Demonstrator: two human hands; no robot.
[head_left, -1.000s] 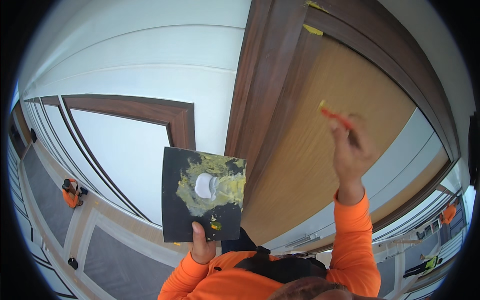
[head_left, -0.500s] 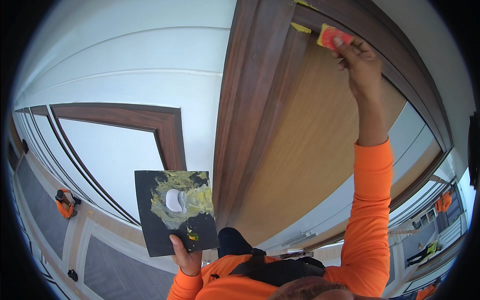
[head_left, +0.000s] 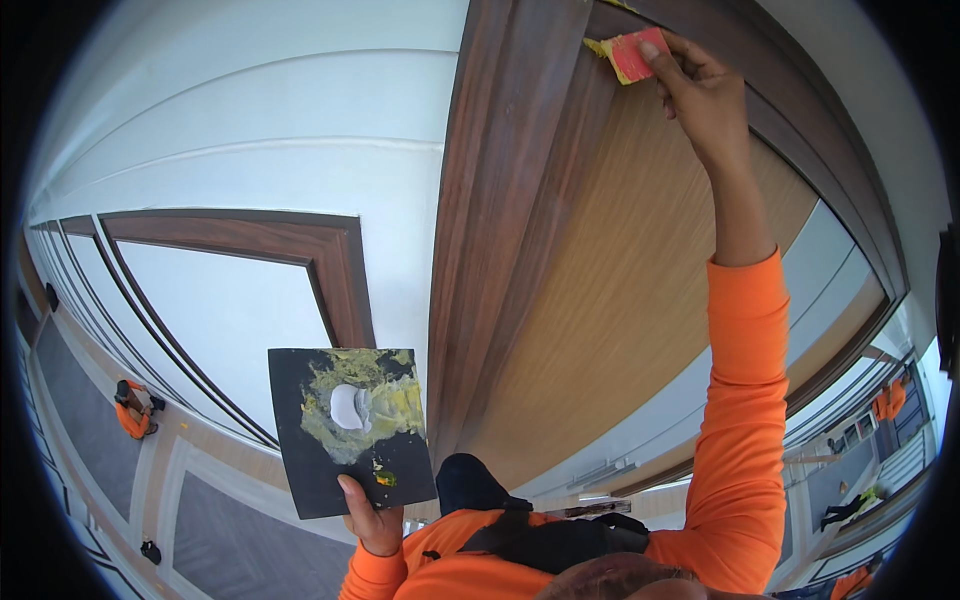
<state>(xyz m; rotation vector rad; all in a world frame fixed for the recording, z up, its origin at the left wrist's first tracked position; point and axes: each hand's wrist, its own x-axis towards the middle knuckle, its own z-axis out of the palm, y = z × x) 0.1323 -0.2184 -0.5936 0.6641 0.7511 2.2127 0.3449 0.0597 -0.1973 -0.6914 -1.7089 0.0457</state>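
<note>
High up, my right hand (head_left: 705, 95) pinches a red, flat putty spreader (head_left: 636, 55) with yellow filler along its edge. The spreader lies against the upper corner of the dark brown wooden frame (head_left: 520, 180), over a yellow filler patch (head_left: 597, 47). Another yellow smear (head_left: 622, 5) shows just above. My left hand (head_left: 372, 520) grips the lower edge of a dark square board (head_left: 320, 470), thumb on top. Smeared across the board is yellowish filler, with a white lump of paste (head_left: 349, 407) in the middle and a small yellow-orange dab (head_left: 385, 478) below.
A light wood panel (head_left: 590, 270) fills the dark frame, and a white wall (head_left: 250, 110) adjoins it on the left. Far below left, a person in orange (head_left: 133, 410) sits on the floor near a small black object (head_left: 150, 552). Other people (head_left: 888, 400) are at the far right.
My right hand has moved the spreader left, onto the yellow patch at the frame corner. The board in my left hand has dropped very slightly.
</note>
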